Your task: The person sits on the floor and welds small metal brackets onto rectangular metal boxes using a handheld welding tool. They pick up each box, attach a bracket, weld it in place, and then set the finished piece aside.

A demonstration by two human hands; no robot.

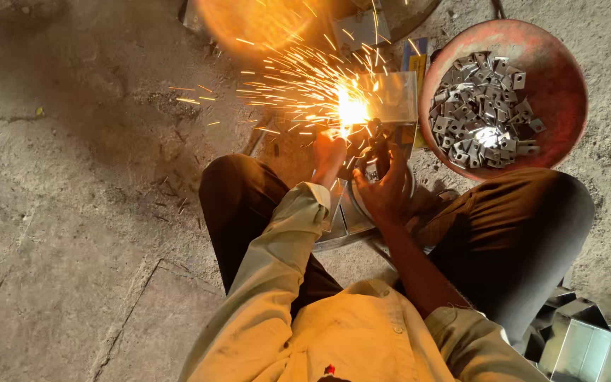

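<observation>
I sit on the floor with my knees apart. My left hand (pixel 329 151) reaches forward with its fingers drawn together, right below a bright burst of sparks (pixel 351 111). Glare hides what the fingers touch. My right hand (pixel 385 189) is curled around a dark tool (pixel 377 143) whose tip points at the spark point. The sparks fly to the left from the lower edge of a shiny sheet-metal box piece (pixel 394 96). Under my hands lies a round metal stand (pixel 351 216).
A red round bowl (pixel 556 85) holding several small grey metal brackets (pixel 481 106) sits at the upper right. Folded sheet-metal boxes (pixel 585 343) are stacked at the lower right by my leg. A rough concrete floor (pixel 72 177) spreads to the left.
</observation>
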